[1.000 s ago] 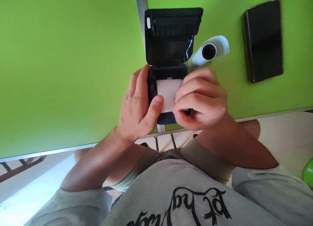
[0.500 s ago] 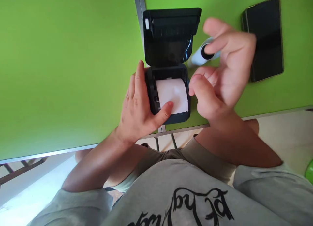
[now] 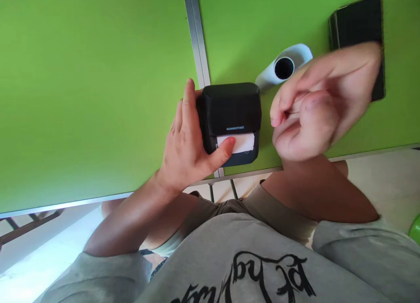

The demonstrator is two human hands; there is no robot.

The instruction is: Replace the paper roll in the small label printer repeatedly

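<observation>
A small black label printer (image 3: 231,113) stands near the front edge of the green table (image 3: 92,84), its lid down. A strip of white paper (image 3: 244,142) sticks out of its front slot. My left hand (image 3: 185,145) grips the printer's left side, thumb pressing on the paper strip. My right hand (image 3: 315,104) hovers to the right of the printer, blurred, fingers loosely curled and holding nothing. A white paper roll (image 3: 284,67) with a dark core lies just behind the printer on the right.
A black phone (image 3: 357,21) lies at the back right, partly hidden by my right hand. A metal seam (image 3: 197,36) runs between two table tops. The table's front edge (image 3: 370,151) is close to my body. A green object (image 3: 415,228) shows at the far right.
The printer's lid, open before, is now down over the white roll, leaving only a strip out. My right hand left the paper, rose and swung to the right.
</observation>
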